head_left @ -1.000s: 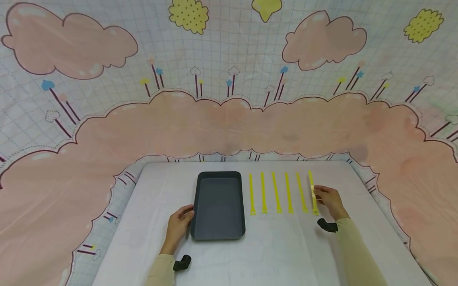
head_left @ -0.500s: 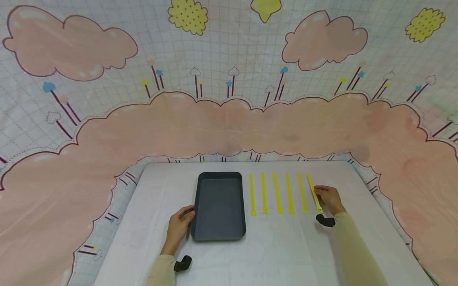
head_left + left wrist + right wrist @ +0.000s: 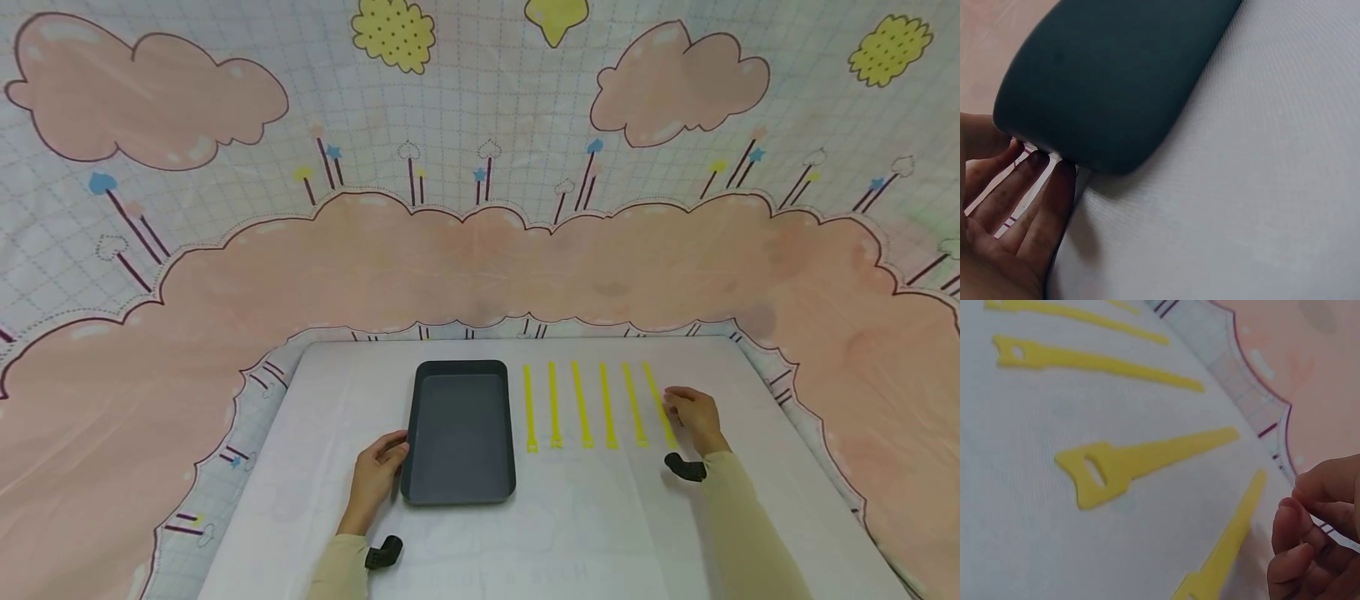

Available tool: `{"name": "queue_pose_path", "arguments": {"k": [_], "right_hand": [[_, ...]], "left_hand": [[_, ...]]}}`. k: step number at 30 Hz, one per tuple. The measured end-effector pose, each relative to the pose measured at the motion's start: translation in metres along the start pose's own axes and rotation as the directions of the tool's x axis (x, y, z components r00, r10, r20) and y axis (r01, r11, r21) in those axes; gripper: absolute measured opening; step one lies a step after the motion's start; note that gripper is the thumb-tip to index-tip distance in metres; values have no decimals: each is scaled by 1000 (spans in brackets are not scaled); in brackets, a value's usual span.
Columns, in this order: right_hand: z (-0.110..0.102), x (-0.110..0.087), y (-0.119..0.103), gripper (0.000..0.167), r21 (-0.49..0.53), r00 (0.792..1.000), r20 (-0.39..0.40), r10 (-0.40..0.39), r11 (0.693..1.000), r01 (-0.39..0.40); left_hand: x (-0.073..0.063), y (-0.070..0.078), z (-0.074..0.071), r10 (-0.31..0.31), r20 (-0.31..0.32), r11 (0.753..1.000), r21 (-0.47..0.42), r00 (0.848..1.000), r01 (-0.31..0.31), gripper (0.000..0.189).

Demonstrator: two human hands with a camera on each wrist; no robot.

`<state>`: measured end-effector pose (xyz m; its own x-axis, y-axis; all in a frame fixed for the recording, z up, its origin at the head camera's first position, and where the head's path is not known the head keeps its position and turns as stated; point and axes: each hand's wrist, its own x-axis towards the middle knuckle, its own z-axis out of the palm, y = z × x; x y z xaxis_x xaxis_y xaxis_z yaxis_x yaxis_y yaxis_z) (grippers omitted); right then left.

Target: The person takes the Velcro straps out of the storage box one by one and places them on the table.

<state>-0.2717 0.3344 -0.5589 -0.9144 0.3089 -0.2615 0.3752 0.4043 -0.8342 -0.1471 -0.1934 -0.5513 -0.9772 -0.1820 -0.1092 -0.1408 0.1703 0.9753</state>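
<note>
On the white table lies a dark grey rectangular tray [image 3: 459, 437]. My left hand [image 3: 372, 475] is at its left side; the left wrist view shows extended fingers [image 3: 1041, 219] with their tips against the tray's edge. Several yellow cable straps with slotted heads lie in a row to the right of the tray. My right hand [image 3: 693, 417] is beside the rightmost strap [image 3: 660, 402], which slants on the table. In the right wrist view that strap [image 3: 1225, 544] lies apart from the loosely curled fingers [image 3: 1288, 525], and nothing is between them.
The leftmost strap [image 3: 529, 408] is near the tray's right side. White cloth covers the table [image 3: 570, 533]. Behind it hangs a pink and white printed backdrop [image 3: 480, 258]. A black wrist device [image 3: 384, 552] is worn on the left arm, another [image 3: 685, 467] on the right.
My right hand turned the rightmost strap to a slant and set it down, then let go and drew slightly right. My left hand has stayed at the tray.
</note>
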Motion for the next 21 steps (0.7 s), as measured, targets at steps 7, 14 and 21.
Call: {"name": "queue_pose_path", "arguments": {"k": [7,14,21], "right_hand": [[3,-20,-19,43,52,999,14,-45,998,45],[17,-43,-22,42,29,996,28,-79,996,78],[36,-62,-29,40,41,983,57,-172,985,170]], "left_hand": [[17,-26,2,21,-25,999,28,999,-21,33],[11,-26,-2,32,-51,991,130,998,-25,29],[16,-25,-8,89,-102,984,164,991,-71,28]]}}
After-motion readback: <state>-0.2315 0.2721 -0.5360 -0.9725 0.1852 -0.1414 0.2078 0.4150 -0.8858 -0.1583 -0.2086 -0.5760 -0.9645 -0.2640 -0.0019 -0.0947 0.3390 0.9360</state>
